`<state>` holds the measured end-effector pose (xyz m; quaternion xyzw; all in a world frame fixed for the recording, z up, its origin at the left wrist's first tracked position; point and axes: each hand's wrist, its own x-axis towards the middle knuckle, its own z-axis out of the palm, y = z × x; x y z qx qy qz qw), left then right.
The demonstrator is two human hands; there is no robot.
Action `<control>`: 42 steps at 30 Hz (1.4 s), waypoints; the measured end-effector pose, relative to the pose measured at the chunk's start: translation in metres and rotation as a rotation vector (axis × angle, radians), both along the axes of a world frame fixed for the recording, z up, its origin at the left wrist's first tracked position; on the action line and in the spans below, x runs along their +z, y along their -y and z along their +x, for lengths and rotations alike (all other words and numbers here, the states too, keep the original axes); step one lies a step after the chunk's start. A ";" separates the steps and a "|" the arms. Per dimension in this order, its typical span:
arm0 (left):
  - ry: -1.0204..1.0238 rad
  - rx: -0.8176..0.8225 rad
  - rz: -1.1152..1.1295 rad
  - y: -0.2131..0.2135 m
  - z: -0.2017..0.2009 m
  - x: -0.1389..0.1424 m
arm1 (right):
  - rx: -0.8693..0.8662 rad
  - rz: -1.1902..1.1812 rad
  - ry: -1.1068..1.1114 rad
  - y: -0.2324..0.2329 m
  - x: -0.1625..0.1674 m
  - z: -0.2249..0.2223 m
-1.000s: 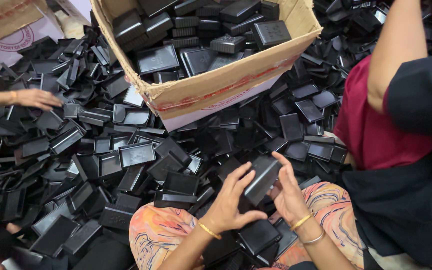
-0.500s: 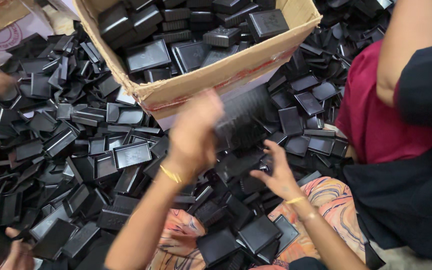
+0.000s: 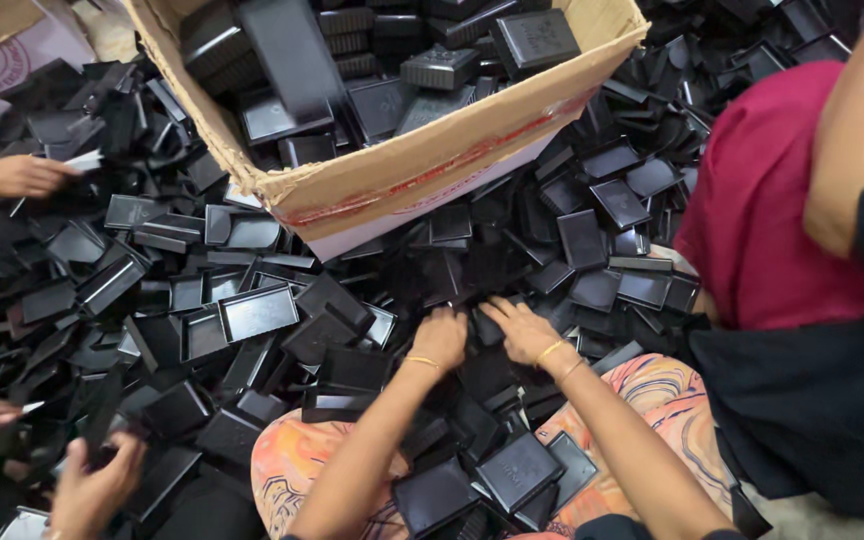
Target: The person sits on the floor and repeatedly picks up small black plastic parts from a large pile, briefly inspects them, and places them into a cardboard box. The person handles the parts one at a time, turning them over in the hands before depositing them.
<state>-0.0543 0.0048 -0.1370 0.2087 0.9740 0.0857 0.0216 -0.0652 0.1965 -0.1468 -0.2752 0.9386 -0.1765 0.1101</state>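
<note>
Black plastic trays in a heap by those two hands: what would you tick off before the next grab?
1. Left hand free of load: ok, it rests on the pile of black trays with nothing seen lifted.
2. Right hand free: ok, fingers spread flat on the trays.
3. Cardboard box within reach: ok, just beyond both hands, open and partly filled.
4. Other people's hands clear: ok, one hand works far off to the side.
5. Which tray gets picked: cannot tell.
</note>
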 end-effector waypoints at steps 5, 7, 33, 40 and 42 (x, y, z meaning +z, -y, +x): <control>0.010 0.079 -0.099 -0.006 0.004 -0.013 | 0.075 0.246 -0.103 -0.001 0.017 -0.008; 0.067 0.079 -0.113 -0.002 0.001 -0.004 | 0.098 0.186 -0.145 -0.001 0.016 -0.005; -0.299 -0.238 1.015 0.030 0.086 0.130 | -0.064 -1.363 0.471 -0.012 0.103 0.072; -0.522 -0.323 0.910 0.033 0.090 0.138 | -0.107 -1.393 0.354 -0.017 0.108 0.083; -0.312 -0.343 1.000 0.033 0.090 0.142 | -0.098 -1.370 0.432 -0.019 0.111 0.085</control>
